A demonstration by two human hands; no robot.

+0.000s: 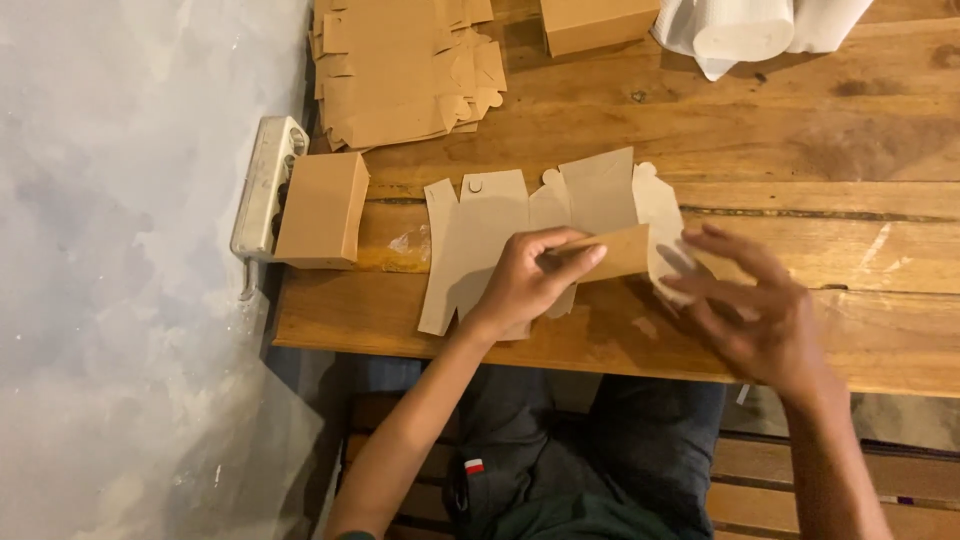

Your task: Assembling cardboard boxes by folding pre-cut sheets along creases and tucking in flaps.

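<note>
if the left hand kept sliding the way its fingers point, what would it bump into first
Probably the right hand: the left hand points rightward along the folded-up flap of the flat cardboard box blank, and those fingers are blurred just beyond it.

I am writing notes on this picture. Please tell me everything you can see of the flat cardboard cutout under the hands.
The cutout is a thin brown cardboard box blank, unassembled, with several panels and rounded tabs along its far edge. It lies mostly flat on the wooden table, at the near edge. The left hand presses it and pinches one panel, folded up. The right hand, blurred, hovers over its right end.
</note>
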